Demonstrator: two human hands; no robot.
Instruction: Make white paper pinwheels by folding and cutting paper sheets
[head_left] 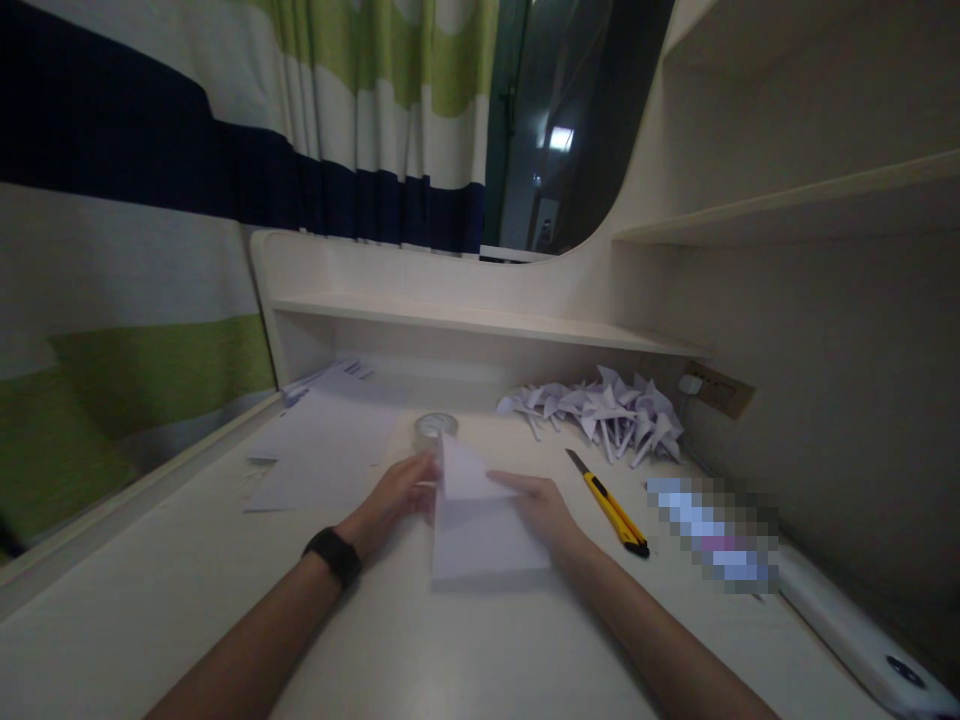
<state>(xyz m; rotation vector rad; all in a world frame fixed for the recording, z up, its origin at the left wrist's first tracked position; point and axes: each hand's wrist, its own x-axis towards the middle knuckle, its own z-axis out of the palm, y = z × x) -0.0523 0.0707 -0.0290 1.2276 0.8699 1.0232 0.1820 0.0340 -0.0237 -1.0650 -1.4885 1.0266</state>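
Forearms come in from 6 o'clock, both reaching to a sheet of white paper [480,535] lying flat at mid-bench. Paper's top corner is folded up and over into a raised triangular flap, so it's mid-fold, not just lying there.

Left hand [401,490], w/ a black wristband [334,555] on that wrist, sits at the paper's 10 o'clock edge. Fingers are loosely curled and pinch or push the flap's left edge; can't tell exactly how much of it they grip. Right hand [544,505] lies flat and open, palm down, on the paper's 2 o'clock side. It holds nothing and prob. pins the sheet so it won't slide while the flap gets creased.

Roll of clear tape [436,427] sits just beyond the paper at 12 o'clock, close for easy reach. Yellow utility knife [611,505] lies near the right hand at 3 o'clock, blade end pointing away. Pile of folded paper shapes [604,410] is heaped at 1–2 o'clock vs. the back wall, out of the working area. Spare flat sheets [330,440] are spread at 10–11 o'clock. Bench [187,580] is pale, lit dimly; striped curtain [150,200] hangs along 9 o'clock.
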